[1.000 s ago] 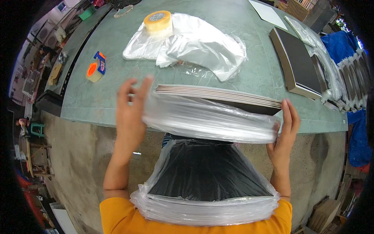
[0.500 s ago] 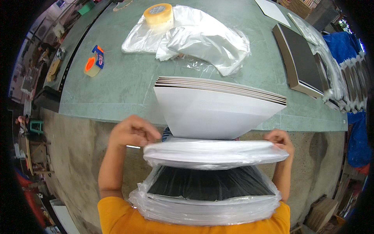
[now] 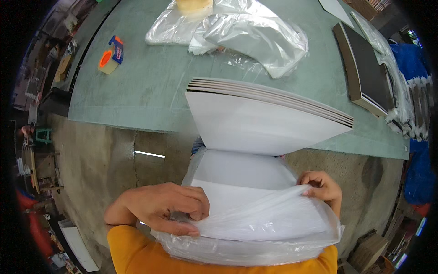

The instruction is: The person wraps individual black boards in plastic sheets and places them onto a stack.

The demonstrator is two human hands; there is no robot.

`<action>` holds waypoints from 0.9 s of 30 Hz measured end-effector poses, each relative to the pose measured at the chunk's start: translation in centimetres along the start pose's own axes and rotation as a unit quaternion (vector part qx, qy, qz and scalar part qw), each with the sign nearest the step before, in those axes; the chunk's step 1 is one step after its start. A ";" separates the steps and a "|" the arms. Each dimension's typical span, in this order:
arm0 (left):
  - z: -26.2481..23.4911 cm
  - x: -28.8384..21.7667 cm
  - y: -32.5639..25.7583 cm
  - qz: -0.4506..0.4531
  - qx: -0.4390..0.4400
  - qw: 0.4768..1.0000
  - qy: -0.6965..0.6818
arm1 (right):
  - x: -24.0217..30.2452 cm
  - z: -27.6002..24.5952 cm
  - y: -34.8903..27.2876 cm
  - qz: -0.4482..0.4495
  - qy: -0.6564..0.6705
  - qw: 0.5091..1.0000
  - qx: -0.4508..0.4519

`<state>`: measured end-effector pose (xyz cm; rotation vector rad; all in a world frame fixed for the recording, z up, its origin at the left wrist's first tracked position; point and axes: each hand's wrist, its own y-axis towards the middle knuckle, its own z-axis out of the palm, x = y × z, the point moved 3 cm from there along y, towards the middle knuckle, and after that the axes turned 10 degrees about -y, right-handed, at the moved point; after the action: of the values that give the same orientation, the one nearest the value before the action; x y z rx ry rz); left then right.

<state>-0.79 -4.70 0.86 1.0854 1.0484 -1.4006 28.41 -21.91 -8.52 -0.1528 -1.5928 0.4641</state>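
Against my body lies a stack of white boards in clear plastic bags (image 3: 255, 251). The topmost bag holds a white panel (image 3: 255, 210). My right hand (image 3: 321, 187) pinches the film of this bag near its right edge, pulling up a diagonal fold. At the bag's left side my left hand (image 3: 171, 208) is curled, its thumb and fingers closing on the film. Just beyond, a stack of white boards with dark layers (image 3: 269, 121) leans upright at the table's near edge.
On the green table (image 3: 150, 86) lie more plastic bags (image 3: 255, 36), a clear tape roll (image 3: 194, 7), a blue-and-orange tape dispenser (image 3: 112, 55) and a dark-topped stack of boards (image 3: 365, 68). Wrapped stacks (image 3: 419, 105) stand at the far right.
The topmost bagged panel has tipped down toward my body and now covers the black panel. My left hand moved down and toward me; my right hand shifted slightly lower. The view has tilted.
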 end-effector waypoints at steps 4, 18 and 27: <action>-2.1 5.0 -0.8 -0.131 -0.242 0.885 -0.376 | -4.0 -0.7 0.7 0.087 0.313 0.946 -0.001; -9.2 27.7 -2.1 -0.170 -0.482 0.855 -0.093 | -20.4 -1.9 9.3 0.216 -0.415 0.858 -0.213; -0.1 1.7 1.1 0.152 0.160 0.975 -0.022 | 5.3 2.0 1.5 -0.310 0.029 0.885 0.345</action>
<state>0.23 -5.05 -0.83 1.3770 0.6040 -1.3617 25.68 -18.96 -4.27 0.8577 -1.2384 0.4809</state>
